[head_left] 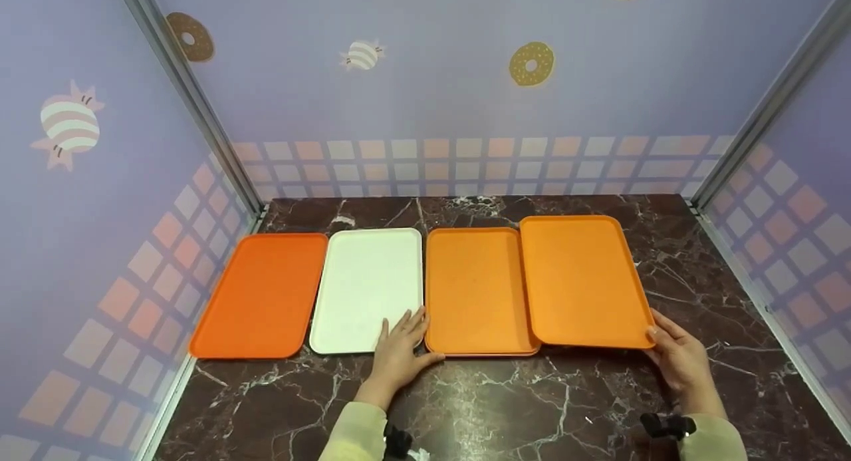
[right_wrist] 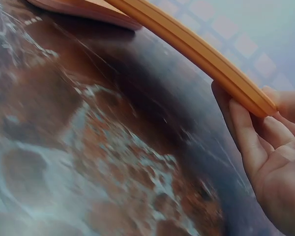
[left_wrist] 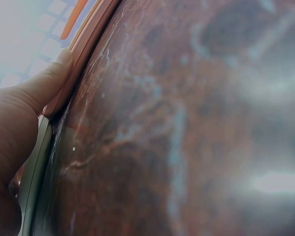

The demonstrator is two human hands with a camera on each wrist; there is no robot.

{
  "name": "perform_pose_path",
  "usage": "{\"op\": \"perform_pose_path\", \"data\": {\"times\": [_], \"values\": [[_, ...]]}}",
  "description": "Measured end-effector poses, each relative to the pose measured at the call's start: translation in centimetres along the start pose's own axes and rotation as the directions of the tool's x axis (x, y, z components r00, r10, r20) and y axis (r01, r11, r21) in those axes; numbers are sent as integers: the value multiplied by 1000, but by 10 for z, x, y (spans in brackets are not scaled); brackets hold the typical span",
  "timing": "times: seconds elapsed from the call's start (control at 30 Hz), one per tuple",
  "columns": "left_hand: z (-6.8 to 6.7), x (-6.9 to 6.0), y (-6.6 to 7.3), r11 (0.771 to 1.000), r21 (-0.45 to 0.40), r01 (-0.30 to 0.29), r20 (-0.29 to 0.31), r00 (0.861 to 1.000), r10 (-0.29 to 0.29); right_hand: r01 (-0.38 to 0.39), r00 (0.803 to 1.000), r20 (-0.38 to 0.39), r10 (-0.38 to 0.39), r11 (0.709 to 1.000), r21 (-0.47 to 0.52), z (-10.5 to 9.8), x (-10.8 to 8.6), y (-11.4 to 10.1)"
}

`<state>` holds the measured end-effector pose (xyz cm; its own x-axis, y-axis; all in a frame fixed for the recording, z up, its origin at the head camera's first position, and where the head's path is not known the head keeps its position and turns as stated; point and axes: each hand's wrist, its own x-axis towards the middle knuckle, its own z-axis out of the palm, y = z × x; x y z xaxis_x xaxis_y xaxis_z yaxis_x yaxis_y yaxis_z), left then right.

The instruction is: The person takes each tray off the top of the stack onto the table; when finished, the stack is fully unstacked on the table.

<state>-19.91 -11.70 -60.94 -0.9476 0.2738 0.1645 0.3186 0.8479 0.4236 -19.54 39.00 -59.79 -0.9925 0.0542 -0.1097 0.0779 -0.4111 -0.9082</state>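
Four-sided trays form a row in the head view. At its right end my right hand (head_left: 685,362) pinches the front right corner of a yellow-orange tray (head_left: 585,281). The right wrist view shows that tray's edge (right_wrist: 196,49) raised off the table, thumb above and fingers beneath. Its left side overlaps another yellow-orange tray (head_left: 472,291), which lies on at least one more tray. My left hand (head_left: 397,360) rests with extended fingers on the front right corner of a white tray (head_left: 369,285). Its thumb (left_wrist: 56,73) touches the front edge of the neighbouring orange stack.
A red-orange tray (head_left: 262,295) lies at the left end of the row, close to the left wall (head_left: 73,268). Dark marbled tabletop (head_left: 492,408) runs along the front. Patterned walls close off the back (head_left: 452,95) and the right side (head_left: 804,248).
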Motion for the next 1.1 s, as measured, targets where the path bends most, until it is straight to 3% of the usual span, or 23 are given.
{"op": "perform_pose_path", "data": {"times": [0.47, 1.1], "values": [[1, 0, 0, 1000, 0, 4, -4, 1000, -4, -92, 996, -17, 90, 990, -107, -31, 4, -6], [2, 1, -1, 1000, -12, 7, -4, 1000, -7, -170, 985, -36, 167, 965, -198, -28, 18, -10]]}}
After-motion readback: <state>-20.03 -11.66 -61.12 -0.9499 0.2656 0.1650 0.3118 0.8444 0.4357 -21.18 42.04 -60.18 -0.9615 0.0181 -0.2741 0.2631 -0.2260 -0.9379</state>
